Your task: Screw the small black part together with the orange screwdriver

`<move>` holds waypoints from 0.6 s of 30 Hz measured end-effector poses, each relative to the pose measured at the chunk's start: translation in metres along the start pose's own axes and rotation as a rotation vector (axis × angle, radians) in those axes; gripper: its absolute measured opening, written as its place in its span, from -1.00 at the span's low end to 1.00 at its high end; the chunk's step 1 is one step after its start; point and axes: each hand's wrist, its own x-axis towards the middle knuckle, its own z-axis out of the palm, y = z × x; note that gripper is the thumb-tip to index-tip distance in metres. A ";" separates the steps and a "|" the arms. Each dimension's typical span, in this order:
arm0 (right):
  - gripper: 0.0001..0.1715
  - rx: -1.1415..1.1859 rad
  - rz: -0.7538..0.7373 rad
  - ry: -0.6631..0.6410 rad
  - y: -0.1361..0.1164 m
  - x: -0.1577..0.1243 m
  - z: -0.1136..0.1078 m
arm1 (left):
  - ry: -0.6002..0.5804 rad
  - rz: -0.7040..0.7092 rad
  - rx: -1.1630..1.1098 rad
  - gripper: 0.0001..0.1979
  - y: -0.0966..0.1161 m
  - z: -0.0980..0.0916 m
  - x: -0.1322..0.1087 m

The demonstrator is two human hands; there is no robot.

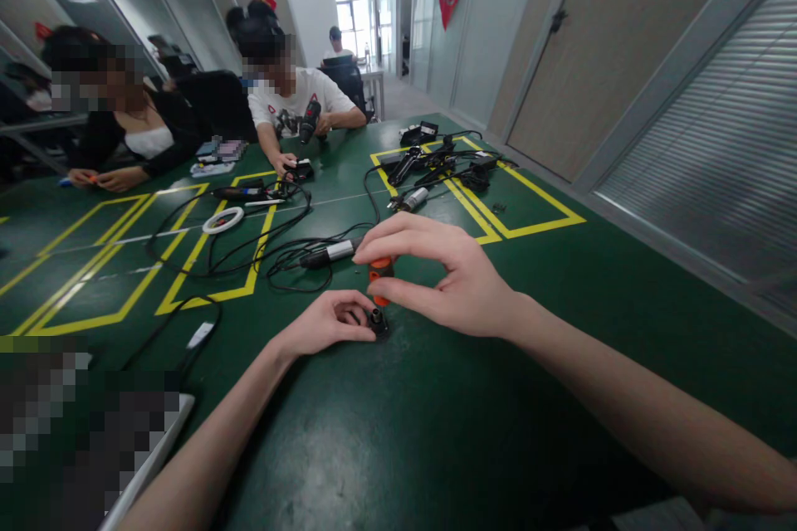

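My right hand (436,270) is closed in a pinch around a short orange and black cylindrical piece (381,272), held upright just above the table. The fingers cover part of it, so its exact kind is unclear. Right below it, a small black part (377,320) with a round metal-looking top rests on the green table (473,398). With thumb and fingertips, my left hand (330,319) grips that small part from its left side. A slight gap shows between the two pieces.
Behind my hands lie black cables with a grey-and-black connector (330,254), a white ring (222,221) and a heap of black devices (436,162). A co-worker (305,99) across the table holds a power drill (310,123). Another person (124,133) sits left. A pale-edged device (180,415) lies near-left.
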 end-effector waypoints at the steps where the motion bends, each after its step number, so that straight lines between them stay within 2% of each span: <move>1: -0.83 0.002 0.010 0.001 -0.001 0.000 0.000 | -0.006 0.002 0.015 -0.60 0.001 0.000 0.000; 5: -0.78 -0.018 0.019 -0.006 -0.005 0.002 0.000 | -0.057 0.015 0.031 -0.63 0.006 -0.003 -0.001; 8: -0.75 -0.039 -0.001 0.003 -0.006 0.001 -0.001 | -0.069 0.016 0.025 -0.60 0.007 0.003 -0.002; 10: -0.78 -0.041 -0.012 0.015 -0.005 0.000 0.000 | 0.005 0.029 0.052 -0.60 0.007 0.010 -0.003; 13: -0.86 -0.069 -0.025 0.046 -0.001 -0.001 0.001 | 0.145 0.120 0.154 -0.68 0.004 0.021 -0.004; 16: -0.84 -0.101 -0.020 0.069 0.002 -0.001 0.002 | 0.150 0.181 0.223 -0.81 0.001 0.026 -0.005; 18: -0.78 -0.108 -0.011 0.066 0.001 -0.001 0.001 | 0.140 0.176 0.219 -0.79 0.001 0.026 -0.005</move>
